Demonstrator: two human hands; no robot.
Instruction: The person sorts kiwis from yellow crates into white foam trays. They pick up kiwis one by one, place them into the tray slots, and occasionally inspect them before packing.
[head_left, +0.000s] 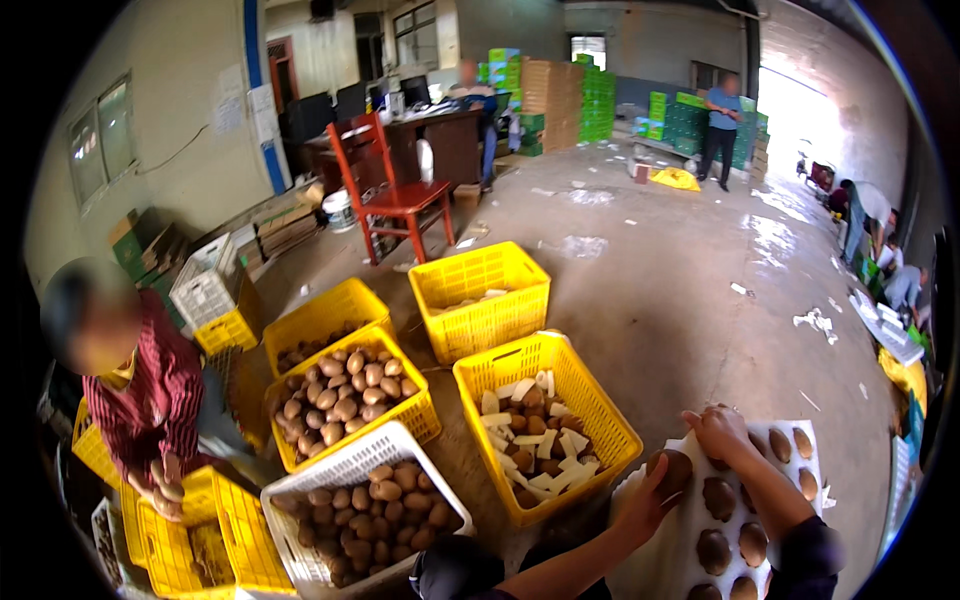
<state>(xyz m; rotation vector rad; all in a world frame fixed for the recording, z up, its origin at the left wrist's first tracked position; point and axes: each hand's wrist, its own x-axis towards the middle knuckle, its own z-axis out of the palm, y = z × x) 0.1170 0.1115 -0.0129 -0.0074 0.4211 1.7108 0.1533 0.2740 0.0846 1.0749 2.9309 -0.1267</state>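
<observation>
Brown kiwifruit (675, 474) fills my left hand (646, 501), its thumb laid along the fruit. That hand is at the left edge of a white foam-lined tray (739, 501). Other kiwifruit (714, 551) sit in the tray, spaced apart in rows. My right hand (718, 433) is over the tray's far left corner with its fingers curled; whether anything is between them is hidden. My right forearm covers part of the tray. To the left stands a yellow crate (622, 435) of kiwifruit mixed with white foam strips (577, 474).
A white crate (367, 444) and a yellow crate (420, 409), both full of kiwifruit, stand farther left. Another yellow crate (487, 330) is beyond. A person in a striped top (169, 375) handles fruit at far left. A red wooden chair (405, 199) stands behind the crates.
</observation>
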